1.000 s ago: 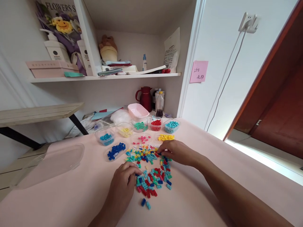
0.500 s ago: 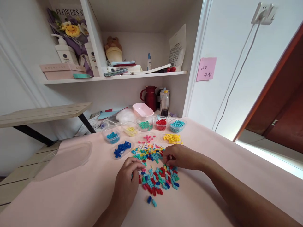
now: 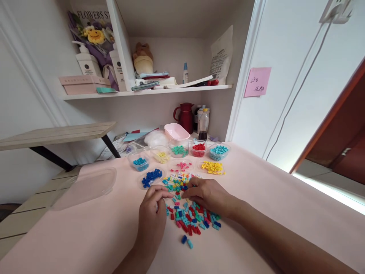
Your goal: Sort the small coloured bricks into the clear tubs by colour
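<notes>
Small mixed-colour toy building bricks point(image 3: 186, 219) lie in a loose heap on the pink tabletop, with a second cluster of mostly white, yellow and teal bricks point(image 3: 176, 182) just behind. My left hand point(image 3: 152, 207) rests at the heap's left side, fingers loosely bent and thumb apart, nothing visible in it. Across from it, my right hand point(image 3: 211, 195) reaches in between the two clusters. Its fingers are bent and spread, with the tips down among the bricks; no held brick shows. A blue brick point(image 3: 184, 239) and a teal brick point(image 3: 190, 244) lie apart near the front.
Clear tubs hold sorted bricks: dark blue point(image 3: 152, 177), blue point(image 3: 140, 163), green point(image 3: 179, 151), red point(image 3: 199, 149), teal point(image 3: 219, 151), yellow point(image 3: 211, 167). A clear lid point(image 3: 85, 188) lies left. Behind stand a pink basin point(image 3: 176, 132), a red jug point(image 3: 186, 118) and a bottle point(image 3: 203, 123).
My right hand has moved left from the heap's right edge into the middle, its fingers spreading between the clusters. My left hand stays nearly in place. The view has shifted slightly.
</notes>
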### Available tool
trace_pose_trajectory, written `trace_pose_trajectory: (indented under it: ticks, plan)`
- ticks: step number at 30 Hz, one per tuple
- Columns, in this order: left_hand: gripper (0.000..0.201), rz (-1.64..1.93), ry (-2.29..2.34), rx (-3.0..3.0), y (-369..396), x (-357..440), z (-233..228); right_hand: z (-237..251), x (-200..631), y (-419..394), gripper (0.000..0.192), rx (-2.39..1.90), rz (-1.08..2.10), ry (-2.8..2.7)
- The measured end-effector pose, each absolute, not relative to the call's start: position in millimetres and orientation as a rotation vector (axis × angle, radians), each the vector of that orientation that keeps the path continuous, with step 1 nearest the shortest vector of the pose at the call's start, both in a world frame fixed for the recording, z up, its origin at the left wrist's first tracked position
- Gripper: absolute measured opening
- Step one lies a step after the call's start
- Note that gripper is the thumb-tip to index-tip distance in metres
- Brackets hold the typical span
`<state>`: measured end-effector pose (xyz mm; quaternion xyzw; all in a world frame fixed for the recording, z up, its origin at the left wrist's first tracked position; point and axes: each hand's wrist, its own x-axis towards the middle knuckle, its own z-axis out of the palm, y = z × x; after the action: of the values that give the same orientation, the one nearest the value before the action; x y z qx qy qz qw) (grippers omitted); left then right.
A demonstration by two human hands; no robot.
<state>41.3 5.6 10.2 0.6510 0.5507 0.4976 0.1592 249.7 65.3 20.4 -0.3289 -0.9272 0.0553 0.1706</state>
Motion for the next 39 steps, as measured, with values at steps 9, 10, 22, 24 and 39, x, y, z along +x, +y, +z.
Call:
trace_pose_trajectory:
  ticks: [9, 10, 22, 24, 39]
  plan:
    - [0.028, 1.611, 1.633, 1.631, 7.4, 36.5, 9.3, 24.1, 250.5, 66.1, 0.021, -0.88, 0.176, -2.702]
    - [0.028, 1.614, 1.629, 1.619, 8.1, 36.0, 8.6, 24.8, 249.9, 65.5, 0.021, -0.875, 0.188, -2.706]
    - [0.038, 1.32, 1.545, 1.62, 15.2, 37.3, 0.6, 20.2, 249.1, 69.7, 0.014, -0.946, 0.406, -2.581]
    - [0.042, 1.255, 1.528, 1.672, 14.5, 38.8, 0.7, 19.3, 249.1, 70.4, 0.014, -0.952, 0.451, -2.536]
    - [0.042, 1.065, 1.518, 1.959, 11.3, 43.0, 0.0, 17.6, 252.1, 74.5, 0.015, -0.944, 0.577, -2.42]
